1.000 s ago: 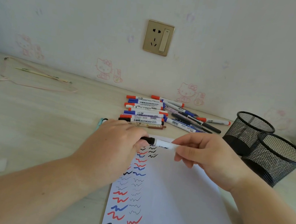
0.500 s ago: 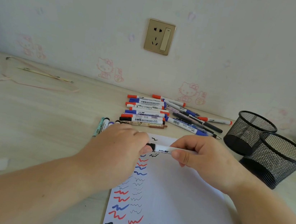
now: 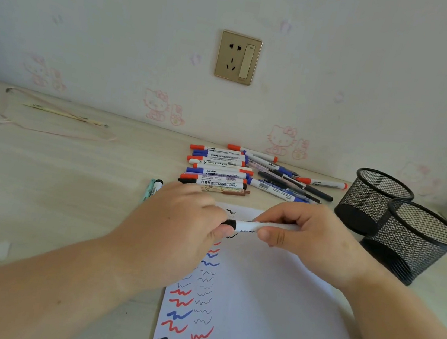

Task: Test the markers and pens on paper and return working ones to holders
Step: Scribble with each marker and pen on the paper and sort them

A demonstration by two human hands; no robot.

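- Our right hand grips the white black-capped whiteboard marker above the white squiggle-marked paper sheet.
- Our left hand pinches its cap; we push straight.

- Your left hand pinches the black cap end of a white whiteboard marker.
- Your right hand grips its barrel above the scribbled white paper sheet.

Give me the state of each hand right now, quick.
Left hand: closed, pinching the black cap end of the marker.
Right hand: closed, gripping the marker's white barrel.
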